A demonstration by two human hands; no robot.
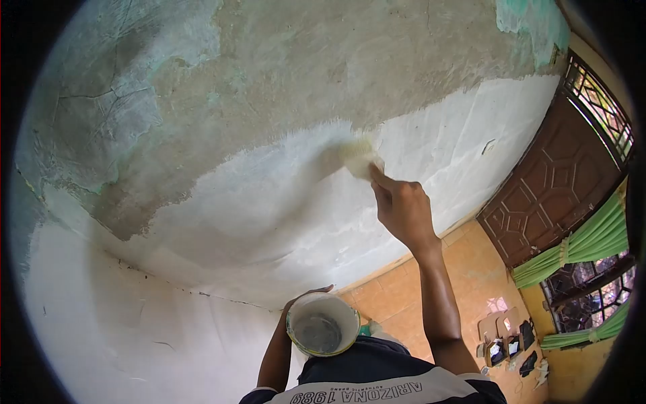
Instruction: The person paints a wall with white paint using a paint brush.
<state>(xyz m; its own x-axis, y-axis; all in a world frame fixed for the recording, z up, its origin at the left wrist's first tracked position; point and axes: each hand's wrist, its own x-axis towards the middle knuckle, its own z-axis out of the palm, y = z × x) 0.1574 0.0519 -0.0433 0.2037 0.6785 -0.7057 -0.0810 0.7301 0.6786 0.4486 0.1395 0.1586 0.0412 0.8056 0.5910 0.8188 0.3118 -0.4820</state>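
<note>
My right hand (406,207) is closed around the handle of a wide paintbrush (360,157), its pale bristles against the wall. Fresh white paint (289,175) covers the wall's lower part, with a ragged upper edge near the brush. Above that edge lies bare grey plaster (296,74). In front of my body, my left hand (303,296) holds a white paint bucket (323,324) by its side. The bucket's open top faces me, and greyish-white paint shows inside. Most of the left hand's fingers are hidden behind the bucket.
A brown panelled door (558,175) and a window with green curtains (585,236) stand on the right. Several small items (511,337) lie on the orange tiled floor (397,296). Another white wall (155,323) meets this one at a cracked corner on the left.
</note>
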